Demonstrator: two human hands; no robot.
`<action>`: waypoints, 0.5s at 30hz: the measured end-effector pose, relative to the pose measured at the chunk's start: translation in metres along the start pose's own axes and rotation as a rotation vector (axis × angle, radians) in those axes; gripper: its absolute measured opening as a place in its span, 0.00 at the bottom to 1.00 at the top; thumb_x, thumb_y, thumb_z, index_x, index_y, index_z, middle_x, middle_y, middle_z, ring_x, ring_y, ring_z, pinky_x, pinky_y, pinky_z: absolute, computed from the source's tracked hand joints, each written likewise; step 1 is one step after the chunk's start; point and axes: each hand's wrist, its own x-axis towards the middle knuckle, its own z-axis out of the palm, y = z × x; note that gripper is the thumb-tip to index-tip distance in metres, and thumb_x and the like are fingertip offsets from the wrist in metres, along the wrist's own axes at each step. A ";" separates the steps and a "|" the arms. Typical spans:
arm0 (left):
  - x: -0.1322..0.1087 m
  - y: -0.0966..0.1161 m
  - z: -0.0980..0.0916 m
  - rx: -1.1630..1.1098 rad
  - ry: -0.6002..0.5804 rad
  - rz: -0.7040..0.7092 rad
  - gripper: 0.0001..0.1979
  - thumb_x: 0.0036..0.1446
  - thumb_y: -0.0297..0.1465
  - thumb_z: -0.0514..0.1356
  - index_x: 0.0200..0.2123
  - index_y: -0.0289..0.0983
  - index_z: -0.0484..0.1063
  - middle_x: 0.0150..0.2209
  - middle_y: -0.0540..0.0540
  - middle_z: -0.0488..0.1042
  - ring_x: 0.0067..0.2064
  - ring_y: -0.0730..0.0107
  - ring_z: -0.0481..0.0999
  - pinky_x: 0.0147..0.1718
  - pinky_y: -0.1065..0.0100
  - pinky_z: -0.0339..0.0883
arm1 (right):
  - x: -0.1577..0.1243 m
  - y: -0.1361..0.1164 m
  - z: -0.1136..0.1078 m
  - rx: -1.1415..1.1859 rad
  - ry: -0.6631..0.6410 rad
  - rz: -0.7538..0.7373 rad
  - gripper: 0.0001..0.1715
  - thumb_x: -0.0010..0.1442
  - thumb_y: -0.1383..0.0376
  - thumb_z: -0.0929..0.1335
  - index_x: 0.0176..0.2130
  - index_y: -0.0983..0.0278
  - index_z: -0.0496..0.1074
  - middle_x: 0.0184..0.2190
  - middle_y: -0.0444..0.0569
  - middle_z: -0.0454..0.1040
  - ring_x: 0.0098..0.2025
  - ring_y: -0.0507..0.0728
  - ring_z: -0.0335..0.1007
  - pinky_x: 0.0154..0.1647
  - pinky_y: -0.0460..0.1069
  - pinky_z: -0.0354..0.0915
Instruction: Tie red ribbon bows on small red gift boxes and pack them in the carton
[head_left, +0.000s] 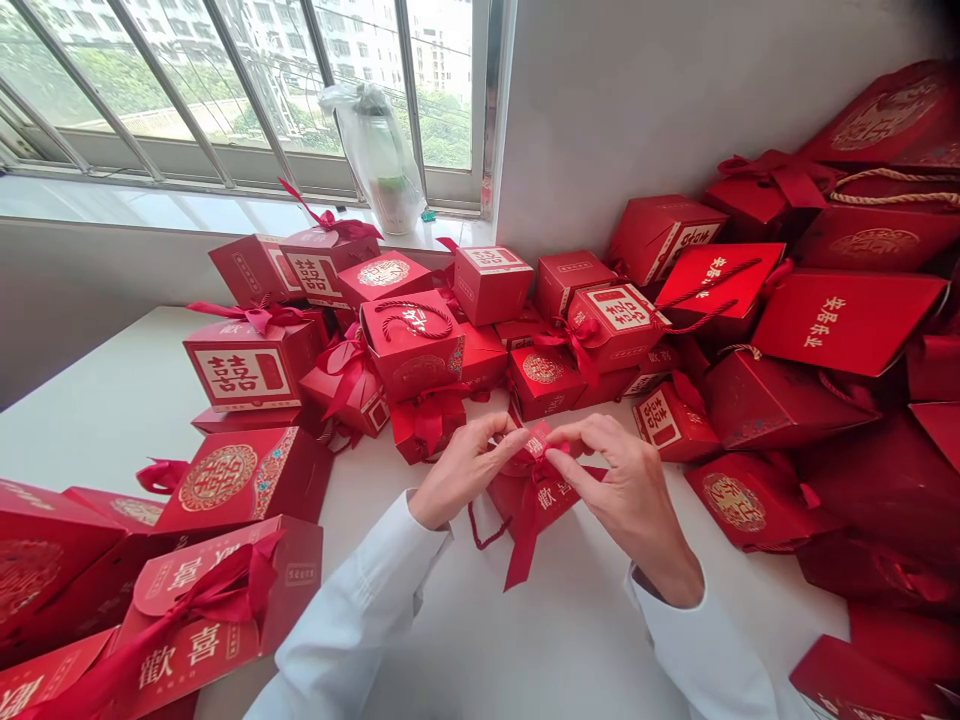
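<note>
A red gift box [551, 503] with gold Chinese characters sits on the white table in front of me, between my two hands. A red ribbon [523, 550] is tied around its top, one tail hanging down the near side. My left hand [474, 462] pinches the ribbon at the bow's left side, thumb and fingers together. From the right, my right hand [619, 490] pinches the ribbon close to the knot. Fingers partly hide the bow. A dark red cord handle [487, 535] loops out at the box's left.
Red gift boxes crowd the back of the white table [465, 640], including a double-happiness box [240, 368]. A large ribboned box [202, 610] is at the left. Red boxes and rope-handled bags [847, 315] pile up at the right. A plastic-wrapped cup [394, 185] stands on the windowsill.
</note>
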 end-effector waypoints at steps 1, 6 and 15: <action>0.000 0.000 0.000 -0.001 0.002 -0.002 0.17 0.59 0.43 0.54 0.27 0.35 0.63 0.26 0.53 0.62 0.28 0.76 0.63 0.26 0.75 0.56 | -0.001 0.000 0.003 -0.008 -0.030 0.001 0.05 0.60 0.64 0.67 0.35 0.58 0.74 0.31 0.45 0.74 0.34 0.56 0.66 0.34 0.49 0.62; 0.001 -0.002 -0.001 -0.102 -0.025 -0.061 0.19 0.58 0.45 0.55 0.27 0.34 0.65 0.26 0.52 0.63 0.28 0.76 0.61 0.27 0.74 0.56 | -0.002 0.005 0.015 -0.052 -0.126 0.065 0.06 0.58 0.68 0.68 0.34 0.58 0.75 0.29 0.44 0.73 0.34 0.57 0.63 0.33 0.50 0.61; 0.006 -0.004 -0.003 -0.489 -0.106 -0.252 0.16 0.52 0.42 0.62 0.30 0.33 0.69 0.28 0.49 0.69 0.30 0.74 0.67 0.32 0.72 0.61 | -0.001 0.006 0.015 -0.045 -0.161 0.096 0.05 0.57 0.69 0.68 0.31 0.59 0.72 0.27 0.43 0.72 0.34 0.57 0.62 0.32 0.49 0.60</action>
